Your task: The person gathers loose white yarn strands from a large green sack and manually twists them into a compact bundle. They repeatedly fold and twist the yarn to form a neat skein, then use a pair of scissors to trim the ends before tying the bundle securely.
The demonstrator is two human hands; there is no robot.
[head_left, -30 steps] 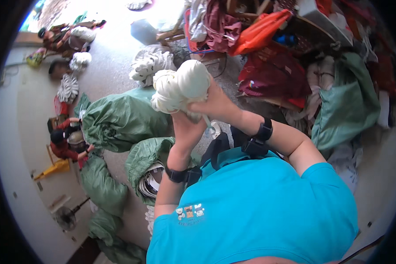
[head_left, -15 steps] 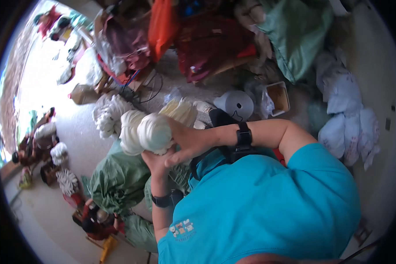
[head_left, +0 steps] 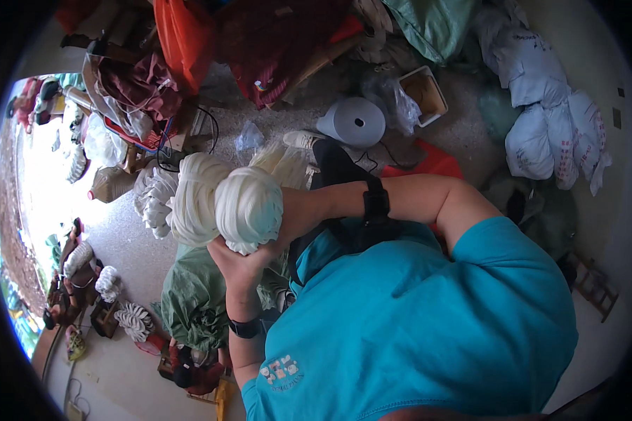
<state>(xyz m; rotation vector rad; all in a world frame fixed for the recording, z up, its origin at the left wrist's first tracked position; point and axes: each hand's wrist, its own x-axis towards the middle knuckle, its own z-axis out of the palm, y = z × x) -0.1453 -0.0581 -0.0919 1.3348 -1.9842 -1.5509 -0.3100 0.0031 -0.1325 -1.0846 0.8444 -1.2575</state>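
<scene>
Both my hands are up in front of my chest, gripping a thick bundle of white folded fabric (head_left: 249,207) with rounded, bulging ends. My left hand (head_left: 239,266) holds it from below, its thumb pointing up along the near end. My right hand (head_left: 295,214) wraps the side nearest me, and most of its fingers are hidden behind the fabric. Against the held bundle's left side shows another bulging white roll (head_left: 193,203); I cannot tell whether it is part of the same bundle. A heap of white looped pieces (head_left: 152,200) lies beyond it.
Below my left arm is a green sack (head_left: 200,295). Ahead on the floor are a grey spool (head_left: 358,121) and a white rectangular tub (head_left: 428,98). White sacks (head_left: 541,119) lean at the right wall. Co-workers (head_left: 200,372) sit at the left with more white bundles (head_left: 135,321).
My view has turned, so the surroundings appear shifted. The white bundle looks larger and slightly farther left, and both hands still hold it.
</scene>
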